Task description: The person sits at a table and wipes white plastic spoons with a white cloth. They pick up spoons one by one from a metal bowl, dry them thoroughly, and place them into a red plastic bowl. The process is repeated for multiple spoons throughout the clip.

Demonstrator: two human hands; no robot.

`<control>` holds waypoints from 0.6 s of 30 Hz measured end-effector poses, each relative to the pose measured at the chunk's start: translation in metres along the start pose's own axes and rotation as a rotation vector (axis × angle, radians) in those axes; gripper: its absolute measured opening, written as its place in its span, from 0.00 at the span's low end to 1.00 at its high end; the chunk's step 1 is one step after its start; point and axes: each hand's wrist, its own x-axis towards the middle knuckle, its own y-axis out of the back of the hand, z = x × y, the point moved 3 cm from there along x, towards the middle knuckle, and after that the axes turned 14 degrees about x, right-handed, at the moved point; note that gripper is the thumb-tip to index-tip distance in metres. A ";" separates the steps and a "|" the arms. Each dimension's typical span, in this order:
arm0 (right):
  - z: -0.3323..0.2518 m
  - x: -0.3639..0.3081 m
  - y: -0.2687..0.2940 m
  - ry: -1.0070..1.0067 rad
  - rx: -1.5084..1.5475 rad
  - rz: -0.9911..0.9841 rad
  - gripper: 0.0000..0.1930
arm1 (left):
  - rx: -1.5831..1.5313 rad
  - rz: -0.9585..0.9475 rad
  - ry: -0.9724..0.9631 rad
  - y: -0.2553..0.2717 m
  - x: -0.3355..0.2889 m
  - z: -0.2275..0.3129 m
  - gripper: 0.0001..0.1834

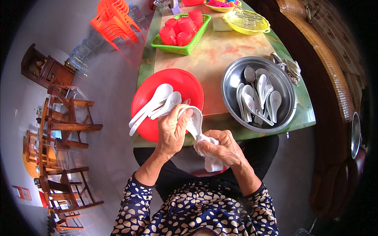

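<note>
My left hand [172, 131] grips a white ceramic soup spoon [193, 120] by its bowl, just over the near table edge. My right hand [222, 148] holds a white cloth [212, 162] bunched around the spoon's handle. Right behind my left hand, a red plastic plate [189, 84] carries three white spoons [157, 104] that hang over its left rim. To the right, a round steel basin [232, 78] holds several more white spoons [258, 98].
A green basket [185, 50] of red cups stands at the table's far side, with a yellow basket [246, 23] of glasses beside it. Orange stacked chairs [114, 19] and wooden chairs [65, 122] stand on the floor to the left. A wicker seat [330, 70] lies right.
</note>
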 end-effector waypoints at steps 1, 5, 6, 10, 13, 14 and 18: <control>0.002 -0.002 0.000 -0.024 0.007 -0.004 0.14 | -0.031 -0.012 0.032 0.001 0.001 0.000 0.08; 0.005 -0.006 -0.003 -0.072 -0.016 -0.018 0.13 | -0.067 -0.099 0.064 0.005 0.006 -0.002 0.08; 0.004 -0.005 -0.003 -0.060 -0.024 -0.023 0.13 | -0.073 -0.126 0.084 0.005 0.006 -0.001 0.09; -0.005 0.006 -0.007 -0.044 0.043 -0.030 0.14 | -0.029 -0.164 -0.048 0.002 0.004 0.003 0.07; -0.013 0.014 -0.007 -0.032 0.077 0.000 0.16 | -0.020 -0.187 -0.080 0.002 0.001 0.008 0.06; -0.010 0.016 -0.006 -0.025 0.092 -0.002 0.17 | -0.005 -0.187 -0.084 0.002 0.002 0.009 0.06; -0.003 0.013 -0.007 -0.041 0.084 -0.029 0.16 | 0.003 -0.154 -0.016 0.002 -0.001 0.007 0.05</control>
